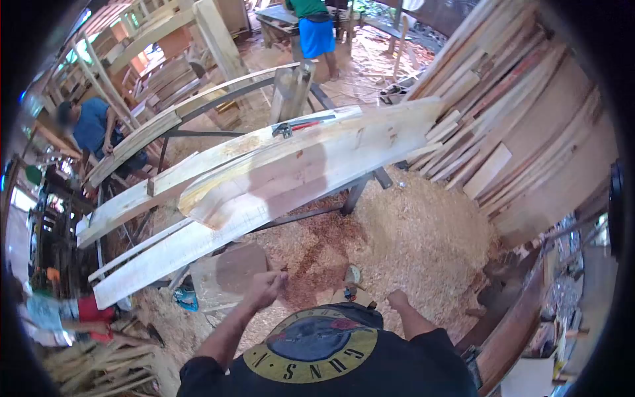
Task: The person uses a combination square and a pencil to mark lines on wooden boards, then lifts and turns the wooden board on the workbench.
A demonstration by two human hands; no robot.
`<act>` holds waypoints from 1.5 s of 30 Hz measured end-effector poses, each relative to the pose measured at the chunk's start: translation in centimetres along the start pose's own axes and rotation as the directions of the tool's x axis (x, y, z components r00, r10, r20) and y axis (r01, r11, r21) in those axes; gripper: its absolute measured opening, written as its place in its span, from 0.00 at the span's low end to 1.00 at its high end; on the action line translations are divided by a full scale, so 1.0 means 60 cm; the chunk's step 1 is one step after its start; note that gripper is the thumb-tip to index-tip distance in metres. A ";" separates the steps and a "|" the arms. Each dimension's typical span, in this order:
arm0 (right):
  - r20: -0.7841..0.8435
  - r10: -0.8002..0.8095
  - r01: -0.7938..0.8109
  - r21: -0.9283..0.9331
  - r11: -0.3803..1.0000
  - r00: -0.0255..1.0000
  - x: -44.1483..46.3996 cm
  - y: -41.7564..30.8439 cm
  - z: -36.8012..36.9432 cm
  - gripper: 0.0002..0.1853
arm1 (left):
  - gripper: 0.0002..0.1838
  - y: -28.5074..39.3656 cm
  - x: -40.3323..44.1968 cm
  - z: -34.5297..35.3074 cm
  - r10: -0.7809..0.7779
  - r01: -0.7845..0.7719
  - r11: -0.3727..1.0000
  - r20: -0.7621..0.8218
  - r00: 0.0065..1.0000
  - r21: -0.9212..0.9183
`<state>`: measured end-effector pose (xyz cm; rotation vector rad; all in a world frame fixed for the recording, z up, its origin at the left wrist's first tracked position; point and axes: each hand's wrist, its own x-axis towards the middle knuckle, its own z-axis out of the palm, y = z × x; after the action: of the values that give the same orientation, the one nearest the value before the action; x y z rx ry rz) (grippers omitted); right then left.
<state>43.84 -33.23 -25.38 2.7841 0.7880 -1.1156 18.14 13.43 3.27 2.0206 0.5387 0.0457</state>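
Observation:
My left hand (268,290) is closed in front of my body, with a tiny dark tip by the thumb; what it holds, if anything, I cannot make out. To the right, my right hand (398,300) is curled into a fist with nothing visible in it. Neither hand touches the wide pale plank (357,149) beyond them, which lies slanted across a metal stand (355,197). A lighter board (165,257) runs along its near side. Behind it, a small metal tool (283,130) and a red-and-black tool (312,124) rest on another long board (254,140).
Shavings (423,225) cover the floor. Many boards (489,99) lean at the right. A curved timber (135,149) stands at the left near a person in a blue shirt (94,124). Another person in blue shorts (316,38) stands at the back; a third person's red shorts (94,317) show lower left.

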 end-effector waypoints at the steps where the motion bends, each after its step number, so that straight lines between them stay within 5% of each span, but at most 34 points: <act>1: -0.094 0.107 -0.079 0.262 0.962 0.990 0.057 0.037 -0.033 0.12 | 0.13 0.047 0.050 0.012 -0.005 0.006 1.000 -0.048 0.999 0.017; 2: -0.157 0.259 -0.138 0.533 0.835 0.953 0.092 0.052 -0.048 0.11 | 0.12 0.128 0.073 -0.003 0.147 -0.129 0.979 -0.105 0.984 0.157; 5: -0.364 0.146 -0.004 0.363 0.932 0.920 0.148 0.062 -0.194 0.14 | 0.10 0.202 0.151 -0.002 0.298 -0.251 0.936 -0.175 0.938 0.246; 7: -0.299 0.200 0.062 0.682 0.729 0.933 0.243 0.096 -0.226 0.12 | 0.09 0.222 0.189 0.002 0.301 -0.242 0.931 -0.203 0.932 0.272; 12: -0.506 0.075 0.409 0.768 0.493 0.859 0.209 -0.022 -0.524 0.07 | 0.08 0.320 0.238 -0.048 0.273 -0.186 0.943 -0.326 0.905 0.275; 18: -0.712 -0.111 0.716 0.661 0.224 0.693 0.196 -0.169 -0.774 0.06 | 0.07 0.302 0.292 -0.135 0.196 -0.107 0.976 -0.560 0.805 0.187; 23: -0.808 -0.331 0.862 0.387 0.328 0.488 0.179 -0.309 -0.986 0.05 | 0.06 0.258 0.353 -0.184 0.278 -0.112 0.951 -0.647 0.710 0.287; 25: -0.795 -0.463 0.909 0.258 0.327 0.393 0.183 -0.378 -1.058 0.04 | 0.06 0.233 0.389 -0.206 0.299 -0.119 0.946 -0.666 0.683 0.302; 29: -0.590 -0.704 0.870 -0.006 0.494 0.396 0.311 -0.500 -1.126 0.05 | 0.06 0.204 0.462 -0.243 0.339 -0.110 0.923 -0.642 0.687 0.370; 33: -0.310 -0.861 0.806 -0.326 0.494 0.402 0.460 -0.610 -1.117 0.09 | 0.09 0.164 0.528 -0.252 0.294 -0.046 0.922 -0.620 0.728 0.384; 34: -0.250 -0.880 0.793 -0.384 0.473 0.404 0.508 -0.627 -1.098 0.10 | 0.13 0.158 0.532 -0.253 0.185 0.058 0.913 -0.537 0.823 0.403; 38: -0.029 -0.847 0.719 -0.514 0.467 0.530 0.619 -0.697 -1.048 0.13 | 0.18 0.170 0.539 -0.249 0.002 0.181 0.928 -0.490 0.872 0.326; 45: 0.044 -0.847 0.716 -0.558 0.420 0.531 0.674 -0.753 -1.008 0.16 | 0.17 0.171 0.546 -0.252 -0.003 0.197 0.922 -0.504 0.864 0.333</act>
<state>85.79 37.17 -0.49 2.0273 2.2171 -0.3995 47.37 34.71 13.18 2.3566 1.0476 0.4407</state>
